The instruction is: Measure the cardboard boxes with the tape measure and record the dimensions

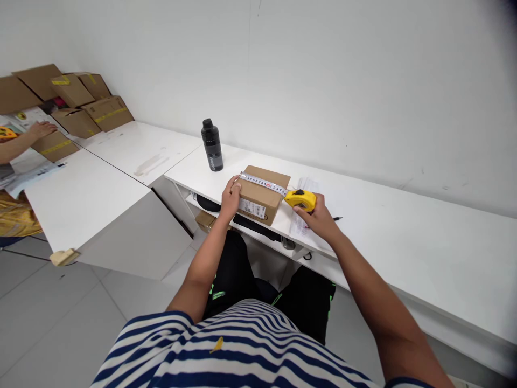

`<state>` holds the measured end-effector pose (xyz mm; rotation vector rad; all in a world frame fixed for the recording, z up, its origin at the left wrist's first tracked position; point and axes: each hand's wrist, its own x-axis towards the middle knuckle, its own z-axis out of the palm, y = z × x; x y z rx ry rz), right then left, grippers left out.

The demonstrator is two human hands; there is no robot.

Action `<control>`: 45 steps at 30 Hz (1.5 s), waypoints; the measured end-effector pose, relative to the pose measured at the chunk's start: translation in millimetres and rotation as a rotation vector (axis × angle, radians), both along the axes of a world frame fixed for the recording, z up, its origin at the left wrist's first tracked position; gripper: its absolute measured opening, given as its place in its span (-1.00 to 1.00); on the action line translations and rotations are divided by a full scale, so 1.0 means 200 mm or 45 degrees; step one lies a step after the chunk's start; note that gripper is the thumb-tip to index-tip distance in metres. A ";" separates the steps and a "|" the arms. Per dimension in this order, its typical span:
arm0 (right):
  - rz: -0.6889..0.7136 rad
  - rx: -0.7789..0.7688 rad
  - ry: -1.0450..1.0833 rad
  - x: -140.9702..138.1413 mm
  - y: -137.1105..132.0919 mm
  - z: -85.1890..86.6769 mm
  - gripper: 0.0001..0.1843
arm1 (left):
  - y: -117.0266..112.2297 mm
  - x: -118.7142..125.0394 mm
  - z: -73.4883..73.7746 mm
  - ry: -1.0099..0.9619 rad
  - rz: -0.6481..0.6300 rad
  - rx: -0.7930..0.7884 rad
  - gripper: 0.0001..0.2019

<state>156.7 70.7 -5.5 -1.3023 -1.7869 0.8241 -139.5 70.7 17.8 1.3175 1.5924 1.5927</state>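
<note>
A small brown cardboard box (258, 189) with a white printed label (252, 208) on its front side sits at the front of the white table. My left hand (231, 196) is closed on the left end of the box, thumb at the upper edge, close to the end of the tape blade. The numbered blade (262, 183) stretches across the box top from left to right. My right hand (321, 218) is wrapped round the yellow tape measure (301, 200), just past the box's right edge. Printed paper sheets (301, 226) lie under and beside that hand, with a black pen (337, 219).
A dark bottle (212, 145) stands upright behind and left of the box. A shelf (258, 231) under the tabletop holds dark items. At far left, another person's hand (42, 129) touches a box near several stacked cartons (107, 113). A white wall rises behind.
</note>
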 end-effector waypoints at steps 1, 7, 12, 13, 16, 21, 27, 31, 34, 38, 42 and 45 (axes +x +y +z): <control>-0.006 -0.024 0.059 0.00 0.00 -0.06 -0.21 | 0.00 0.00 0.00 -0.001 -0.002 0.001 -0.58; -0.092 -0.133 0.178 -0.02 -0.03 -0.29 -0.19 | 0.01 0.00 0.00 -0.021 0.019 0.020 -0.59; -0.106 -0.148 0.189 -0.03 -0.03 -0.32 -0.23 | 0.01 0.00 0.00 0.006 0.033 0.026 -0.60; -0.108 -0.157 0.184 -0.03 -0.03 -0.32 -0.24 | 0.01 0.00 0.00 0.016 0.030 0.028 -0.61; -0.112 -0.173 0.168 -0.03 -0.02 -0.31 -0.25 | 0.02 0.00 0.00 0.039 0.038 0.025 -0.62; -0.095 -0.167 0.112 -0.01 -0.03 -0.28 -0.28 | 0.02 -0.01 -0.01 0.023 0.034 0.035 -0.62; -0.099 -0.128 -0.022 0.04 -0.04 -0.13 -0.30 | 0.02 0.00 -0.01 0.009 0.031 0.034 -0.61; -0.104 -0.007 -0.178 0.03 -0.04 0.05 -0.28 | 0.02 -0.01 -0.01 0.011 0.025 0.045 -0.60; -0.071 0.180 -0.278 -0.01 -0.01 0.21 -0.30 | 0.02 -0.01 -0.02 0.006 0.022 0.045 -0.59; 0.005 0.263 -0.467 -0.16 0.06 0.38 -0.33 | 0.02 0.00 -0.02 -0.011 -0.004 0.055 -0.59; 0.081 0.258 -0.628 -0.39 0.13 0.46 -0.36 | 0.03 0.00 -0.02 -0.015 -0.011 0.027 -0.58; 0.127 0.294 -0.685 -0.52 0.16 0.47 -0.39 | 0.02 -0.01 -0.03 -0.001 -0.035 0.017 -0.57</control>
